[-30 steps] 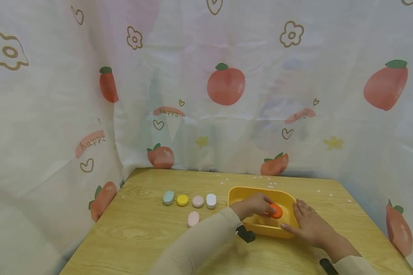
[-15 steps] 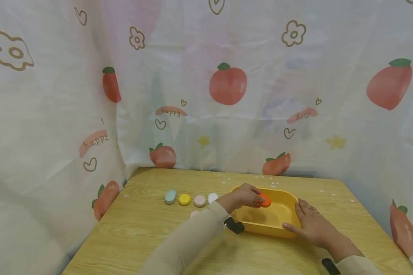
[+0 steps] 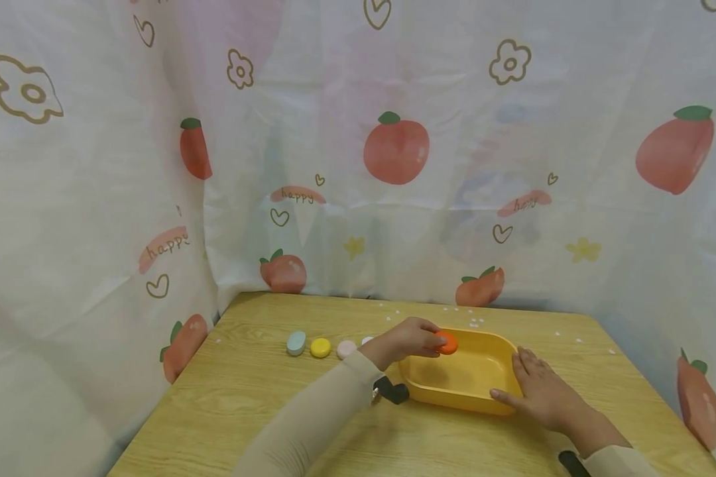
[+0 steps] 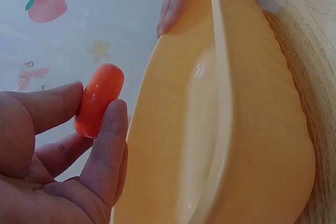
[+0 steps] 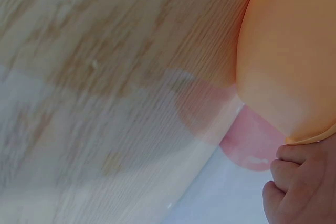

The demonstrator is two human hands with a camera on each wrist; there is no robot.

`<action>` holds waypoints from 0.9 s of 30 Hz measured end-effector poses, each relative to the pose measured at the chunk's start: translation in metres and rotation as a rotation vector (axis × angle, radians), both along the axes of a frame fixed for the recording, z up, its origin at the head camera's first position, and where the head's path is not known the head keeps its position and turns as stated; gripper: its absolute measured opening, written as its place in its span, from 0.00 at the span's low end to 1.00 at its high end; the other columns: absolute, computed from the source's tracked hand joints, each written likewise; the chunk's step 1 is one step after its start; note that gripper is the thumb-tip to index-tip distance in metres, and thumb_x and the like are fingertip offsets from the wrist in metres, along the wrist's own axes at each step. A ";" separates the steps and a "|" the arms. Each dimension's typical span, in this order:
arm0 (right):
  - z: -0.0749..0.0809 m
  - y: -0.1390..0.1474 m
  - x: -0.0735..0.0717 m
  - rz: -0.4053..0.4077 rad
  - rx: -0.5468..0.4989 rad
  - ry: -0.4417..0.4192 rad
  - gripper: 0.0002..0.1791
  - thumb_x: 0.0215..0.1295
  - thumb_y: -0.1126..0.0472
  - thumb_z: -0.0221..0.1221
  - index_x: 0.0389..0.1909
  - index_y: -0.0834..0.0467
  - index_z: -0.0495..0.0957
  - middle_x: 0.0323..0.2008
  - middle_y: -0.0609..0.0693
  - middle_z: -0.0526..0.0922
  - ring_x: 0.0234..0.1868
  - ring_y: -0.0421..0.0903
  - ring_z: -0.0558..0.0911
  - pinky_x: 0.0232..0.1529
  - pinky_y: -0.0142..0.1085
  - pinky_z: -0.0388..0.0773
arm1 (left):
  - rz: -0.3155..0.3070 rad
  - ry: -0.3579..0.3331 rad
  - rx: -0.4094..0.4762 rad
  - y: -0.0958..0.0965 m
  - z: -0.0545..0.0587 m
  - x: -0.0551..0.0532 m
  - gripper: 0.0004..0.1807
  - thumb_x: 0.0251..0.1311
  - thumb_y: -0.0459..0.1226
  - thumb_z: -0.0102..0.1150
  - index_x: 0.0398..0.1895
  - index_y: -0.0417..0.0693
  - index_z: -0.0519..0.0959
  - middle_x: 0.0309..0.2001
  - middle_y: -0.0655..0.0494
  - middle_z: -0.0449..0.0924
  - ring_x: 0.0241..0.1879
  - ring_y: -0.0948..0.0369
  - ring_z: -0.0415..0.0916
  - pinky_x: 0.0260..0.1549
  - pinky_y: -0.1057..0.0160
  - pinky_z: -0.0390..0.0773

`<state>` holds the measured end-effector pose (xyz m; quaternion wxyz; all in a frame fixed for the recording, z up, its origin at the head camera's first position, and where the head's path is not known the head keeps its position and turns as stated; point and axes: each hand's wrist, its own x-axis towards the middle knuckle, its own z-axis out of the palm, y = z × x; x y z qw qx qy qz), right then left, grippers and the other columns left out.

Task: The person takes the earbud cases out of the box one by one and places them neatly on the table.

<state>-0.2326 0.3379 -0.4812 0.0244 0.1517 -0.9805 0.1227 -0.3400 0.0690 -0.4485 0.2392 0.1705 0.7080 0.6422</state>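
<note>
My left hand [image 3: 419, 338] pinches a glossy orange rounded disc [image 4: 100, 99] between thumb and fingers. It holds the disc over the far left part of a yellow plastic tub [image 3: 459, 400]. The left wrist view shows the disc up near the tub's rim, with the inside of the tub beside it. My right hand [image 3: 543, 387] rests on the tub's right end, fingers extended along the rim and thumb reaching over the near corner. In the right wrist view, fingers [image 5: 291, 174] of that hand lie at the tub's edge.
Left of the tub, a pale green piece [image 3: 296, 342], a yellow one [image 3: 320, 348] and a pink one [image 3: 346, 349] stand in a row on the wooden table [image 3: 238, 397]. A white piece [image 3: 366, 340] is mostly behind the left wrist. A printed curtain [image 3: 334, 132] surrounds the table.
My left hand has lifted the orange disc from inside the tub and moved it left toward the far rim. Its forearm now covers a pink piece. The right hand stays on the tub.
</note>
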 end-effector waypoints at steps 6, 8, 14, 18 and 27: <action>-0.004 0.002 -0.001 -0.001 -0.008 -0.008 0.55 0.66 0.32 0.52 0.67 0.81 0.52 0.69 0.78 0.48 0.69 0.73 0.49 0.65 0.66 0.47 | 0.018 -0.031 0.025 -0.012 -0.001 -0.003 0.19 0.62 0.28 0.62 0.55 0.29 0.74 0.40 0.46 0.80 0.39 0.52 0.82 0.39 0.58 0.83; -0.004 0.003 -0.002 0.002 -0.005 -0.003 0.55 0.66 0.32 0.51 0.67 0.81 0.52 0.69 0.78 0.48 0.69 0.73 0.49 0.65 0.66 0.47 | 0.017 -0.039 0.031 -0.015 0.000 -0.003 0.19 0.62 0.27 0.62 0.55 0.28 0.74 0.40 0.45 0.80 0.40 0.52 0.82 0.40 0.58 0.83; -0.006 0.004 -0.004 0.007 -0.008 0.003 0.56 0.66 0.32 0.51 0.67 0.81 0.52 0.69 0.77 0.48 0.69 0.73 0.49 0.65 0.66 0.47 | 0.030 -0.022 0.008 -0.021 0.003 -0.002 0.18 0.62 0.28 0.62 0.54 0.29 0.75 0.40 0.46 0.80 0.39 0.54 0.83 0.40 0.58 0.83; -0.007 0.003 -0.004 0.009 -0.009 0.006 0.56 0.66 0.32 0.51 0.67 0.81 0.52 0.69 0.77 0.48 0.69 0.73 0.49 0.65 0.66 0.48 | 0.043 -0.014 -0.003 -0.025 0.003 -0.003 0.18 0.62 0.28 0.62 0.54 0.30 0.75 0.39 0.47 0.80 0.38 0.54 0.83 0.39 0.59 0.84; -0.005 0.004 -0.004 0.010 -0.018 0.000 0.55 0.66 0.32 0.51 0.67 0.81 0.52 0.70 0.77 0.47 0.69 0.73 0.47 0.66 0.66 0.45 | 0.058 0.007 -0.015 -0.043 0.005 -0.005 0.19 0.62 0.31 0.63 0.55 0.33 0.75 0.43 0.48 0.79 0.40 0.55 0.82 0.43 0.58 0.82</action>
